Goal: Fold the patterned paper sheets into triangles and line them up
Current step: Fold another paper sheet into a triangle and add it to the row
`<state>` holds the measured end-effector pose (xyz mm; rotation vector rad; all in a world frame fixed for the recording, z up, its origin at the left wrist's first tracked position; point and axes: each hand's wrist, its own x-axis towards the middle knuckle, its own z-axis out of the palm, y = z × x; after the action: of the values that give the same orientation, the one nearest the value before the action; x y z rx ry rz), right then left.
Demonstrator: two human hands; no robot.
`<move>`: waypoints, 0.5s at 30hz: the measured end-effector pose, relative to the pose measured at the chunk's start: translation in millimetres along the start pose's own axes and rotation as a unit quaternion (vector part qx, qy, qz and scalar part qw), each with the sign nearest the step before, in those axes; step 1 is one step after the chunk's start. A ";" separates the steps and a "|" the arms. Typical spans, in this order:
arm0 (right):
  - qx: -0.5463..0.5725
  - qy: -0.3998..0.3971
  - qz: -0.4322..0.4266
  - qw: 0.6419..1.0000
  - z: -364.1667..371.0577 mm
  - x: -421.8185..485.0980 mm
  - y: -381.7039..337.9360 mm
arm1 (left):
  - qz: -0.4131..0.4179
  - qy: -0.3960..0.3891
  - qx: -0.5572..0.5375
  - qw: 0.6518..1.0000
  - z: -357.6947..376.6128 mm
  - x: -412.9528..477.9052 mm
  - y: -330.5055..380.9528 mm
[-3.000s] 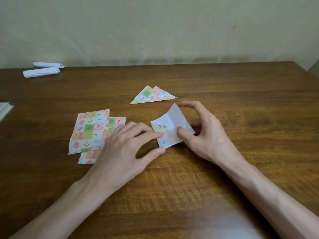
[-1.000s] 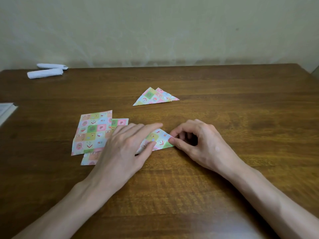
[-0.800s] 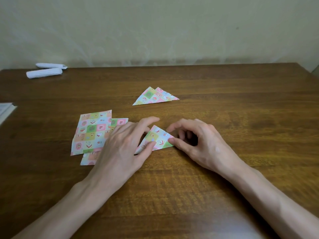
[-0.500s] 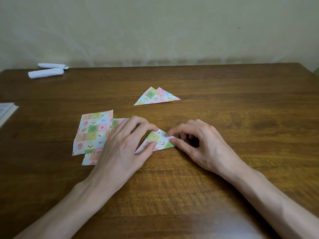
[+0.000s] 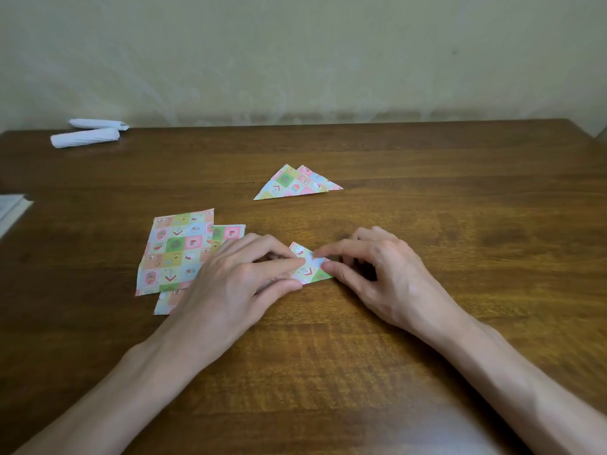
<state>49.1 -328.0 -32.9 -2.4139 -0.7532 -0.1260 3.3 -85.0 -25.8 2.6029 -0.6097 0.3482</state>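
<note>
A patterned paper sheet folded into a small triangle (image 5: pixel 307 269) lies flat on the wooden table (image 5: pixel 443 198), between my hands. My left hand (image 5: pixel 236 280) covers its left part, with straight fingers pressing it down. My right hand (image 5: pixel 384 274) pinches its right corner between index finger and thumb, the other fingers curled. Two unfolded patterned sheets (image 5: pixel 174 251) lie overlapped just left of my left hand, which hides part of the lower one. Two folded triangles (image 5: pixel 292 185) lie overlapped farther back at the middle.
Two white paper rolls (image 5: pixel 85 137) lie at the far left corner by the wall. A white flat object (image 5: pixel 11 208) pokes in at the left edge. The table's far right corner is close to the wall.
The sheet, half open with its white side up three seconds ago, now lies folded flat as a triangle. My left fingers have slid over it, and my right fingers have closed on its right corner.
</note>
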 end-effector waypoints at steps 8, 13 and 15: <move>-0.030 0.002 0.007 1.000 0.6 -0.2 -3.5 | 0.007 -0.002 -0.010 1.000 -0.1 1.1 -2.9; -0.050 0.001 0.016 0.999 -0.3 0.2 -8.1 | 0.005 0.009 -0.015 1.000 0.2 0.8 -2.4; -0.052 0.002 0.025 0.998 0.1 0.4 -10.4 | 0.009 0.013 -0.013 1.000 0.6 1.1 -2.6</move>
<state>43.8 -320.9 -27.4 -2.5285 -0.7004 -0.1541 5.5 -83.5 -26.9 2.5647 -0.6256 0.3771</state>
